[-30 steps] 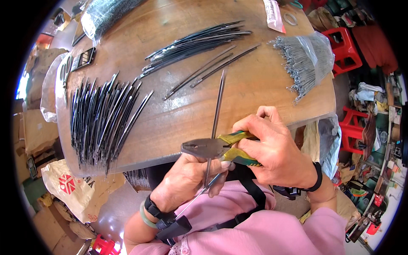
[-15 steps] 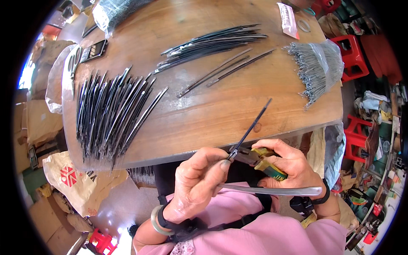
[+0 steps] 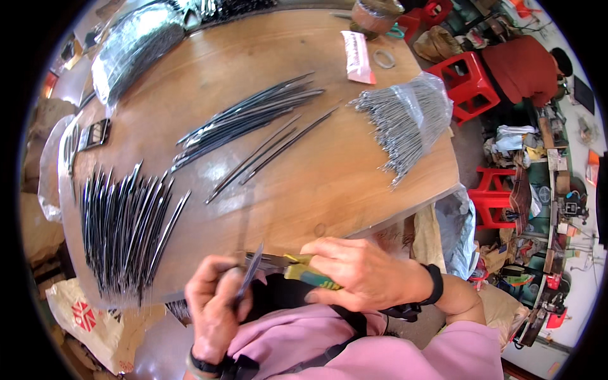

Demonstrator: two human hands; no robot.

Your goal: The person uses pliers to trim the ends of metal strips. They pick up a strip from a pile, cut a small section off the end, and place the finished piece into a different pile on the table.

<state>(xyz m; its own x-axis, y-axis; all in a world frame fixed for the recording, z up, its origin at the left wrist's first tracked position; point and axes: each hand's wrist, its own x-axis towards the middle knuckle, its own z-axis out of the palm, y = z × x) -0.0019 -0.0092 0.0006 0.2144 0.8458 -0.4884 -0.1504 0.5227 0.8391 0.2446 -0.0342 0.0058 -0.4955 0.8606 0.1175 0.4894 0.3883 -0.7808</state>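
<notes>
My left hand [image 3: 218,297] is closed around a slim metal strip [image 3: 254,267], blurred, its pointed end up. In my right hand [image 3: 354,273] is a pair of pliers [image 3: 304,272] with yellow and green handles. The pliers' jaws reach across to the strip beside my left fingers; whether they bite on it I cannot tell. Both hands are above my lap at the table's near edge. Beyond them lie a few loose dark strips [image 3: 253,158], a bundle of dark strips [image 3: 247,120] and a larger spread of them [image 3: 123,231] on the left.
The wooden table [image 3: 304,202] also carries a plastic-wrapped bundle of thin grey wires [image 3: 405,123], a pink and white packet [image 3: 356,57], a tape ring [image 3: 384,59], a phone-like device [image 3: 95,134] and a large plastic bag [image 3: 136,54]. Red stools [image 3: 465,85] and a seated person [image 3: 522,66] are at right.
The view has swung right, showing a person at right. The strip in my left hand, earlier pointing up and away, is now turned and nearer upright. The pliers remain in my right hand.
</notes>
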